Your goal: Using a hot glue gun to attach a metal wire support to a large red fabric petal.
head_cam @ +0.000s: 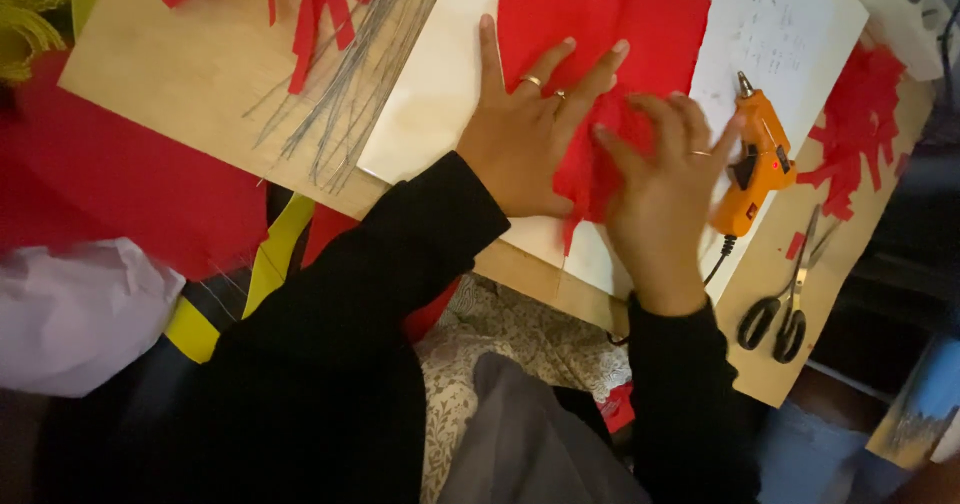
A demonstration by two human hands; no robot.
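both hands, left hand (520, 149) and right hand (665, 179), press flat, grip wide, seemingly smoothing red paper (600, 24).

- Two bare hands, the left hand (520, 144) and the right hand (665, 179), come out of long black sleeves (400, 264) that reach to the wrists.
- The sleeve cloth is plain and dark, with no pattern, cuff button or stripe to be seen.
- The left hand wears two thin gold-coloured rings (532, 81) on neighbouring fingers.
- The right hand wears one thin ring (700, 153) of the same kind.
- Lower down, pale patterned cloth (500, 344) and plain grey cloth (540, 434) cover the lap.
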